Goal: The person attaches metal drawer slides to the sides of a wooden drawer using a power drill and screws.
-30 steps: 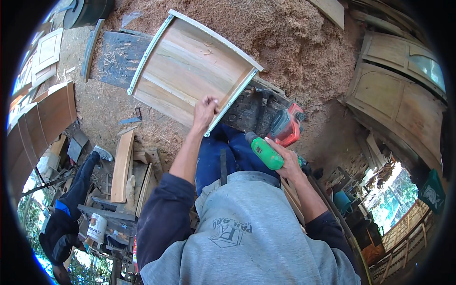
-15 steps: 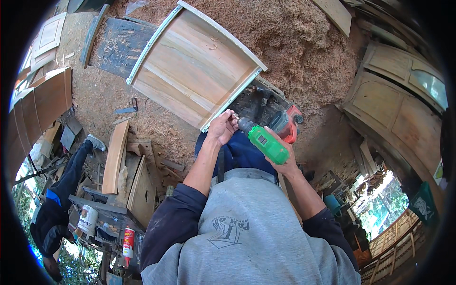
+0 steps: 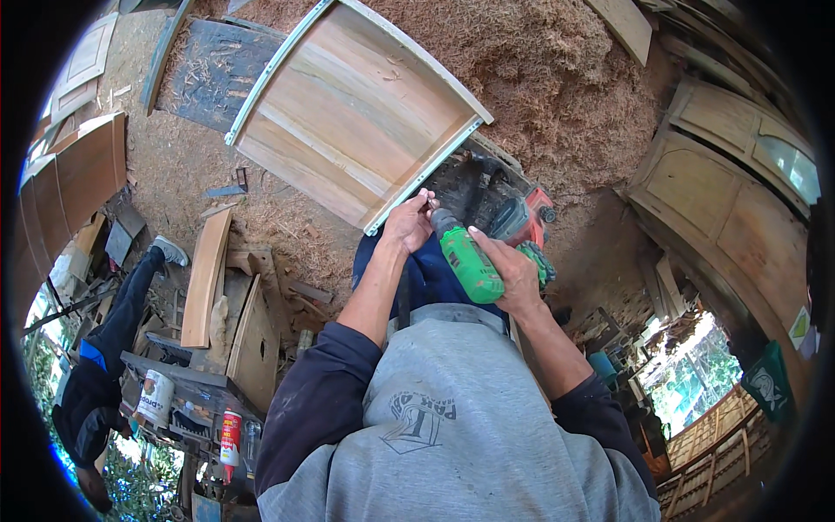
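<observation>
A green cordless drill (image 3: 470, 266) is gripped in my right hand (image 3: 511, 275), its dark chuck pointing away and slightly left. At the chuck's tip my left hand (image 3: 409, 223) is closed in a pinch; whatever its fingertips hold is too small to make out. Just beyond the fingers lies a shallow wooden drawer (image 3: 335, 109) with a curved front. A pale metal slide rail (image 3: 430, 175) runs along its near right side, close to my left fingertips. The drawer's near corner sits by my knees.
A red power tool (image 3: 532, 217) rests right of the drill on a dark bench (image 3: 454, 184). Wood shavings (image 3: 557, 96) heap behind. At left are a loose board (image 3: 206, 278), a white tub (image 3: 156, 398), a red-and-white bottle (image 3: 230, 439) and another person (image 3: 96, 383). Cabinet panels (image 3: 704, 191) stand right.
The drill and my right hand have shifted slightly left, and the drill has rolled so its base shows to the right. My left hand stays pinched near the chuck.
</observation>
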Demonstrator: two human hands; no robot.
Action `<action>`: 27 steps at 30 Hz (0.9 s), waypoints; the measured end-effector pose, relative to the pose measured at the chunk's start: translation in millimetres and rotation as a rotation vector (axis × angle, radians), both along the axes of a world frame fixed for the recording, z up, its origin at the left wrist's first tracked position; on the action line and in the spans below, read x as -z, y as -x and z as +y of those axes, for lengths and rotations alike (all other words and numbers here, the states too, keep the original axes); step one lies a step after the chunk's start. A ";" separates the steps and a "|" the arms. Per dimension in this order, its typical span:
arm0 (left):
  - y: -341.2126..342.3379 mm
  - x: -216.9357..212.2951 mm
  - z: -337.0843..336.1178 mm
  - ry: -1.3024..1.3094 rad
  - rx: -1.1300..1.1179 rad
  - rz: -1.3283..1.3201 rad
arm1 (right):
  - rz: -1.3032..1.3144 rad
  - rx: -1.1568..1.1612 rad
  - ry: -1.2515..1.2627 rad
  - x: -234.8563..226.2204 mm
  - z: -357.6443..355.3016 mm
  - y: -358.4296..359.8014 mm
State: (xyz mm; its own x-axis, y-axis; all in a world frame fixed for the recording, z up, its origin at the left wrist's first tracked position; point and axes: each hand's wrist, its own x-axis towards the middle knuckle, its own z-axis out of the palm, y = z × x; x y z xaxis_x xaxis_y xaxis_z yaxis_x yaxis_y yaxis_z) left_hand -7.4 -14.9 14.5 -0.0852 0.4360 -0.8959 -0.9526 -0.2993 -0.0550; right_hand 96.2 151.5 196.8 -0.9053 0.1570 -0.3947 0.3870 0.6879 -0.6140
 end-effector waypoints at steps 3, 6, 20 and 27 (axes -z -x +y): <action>-5.2 9.7 19.9 0.094 -0.118 -0.026 | -0.004 -0.066 -0.139 4.4 -9.9 7.2; -3.9 42.3 13.8 0.126 -0.242 -0.085 | -0.019 -0.067 -0.159 13.6 -19.6 19.6; -1.2 57.2 24.7 0.264 -0.178 -0.125 | -0.150 -0.088 -0.119 25.4 -11.5 36.1; 5.2 46.0 27.0 0.285 -0.230 -0.128 | -0.135 -0.076 -0.118 26.3 -12.5 38.5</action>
State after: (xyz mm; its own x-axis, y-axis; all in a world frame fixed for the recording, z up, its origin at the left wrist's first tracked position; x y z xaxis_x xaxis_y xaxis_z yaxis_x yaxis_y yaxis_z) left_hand -12.6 12.2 -31.5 -0.0309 0.1502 -0.9882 -0.8497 -0.5246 -0.0532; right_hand 57.7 138.9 170.4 -0.8563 0.1425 -0.4964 0.4046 0.7824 -0.4734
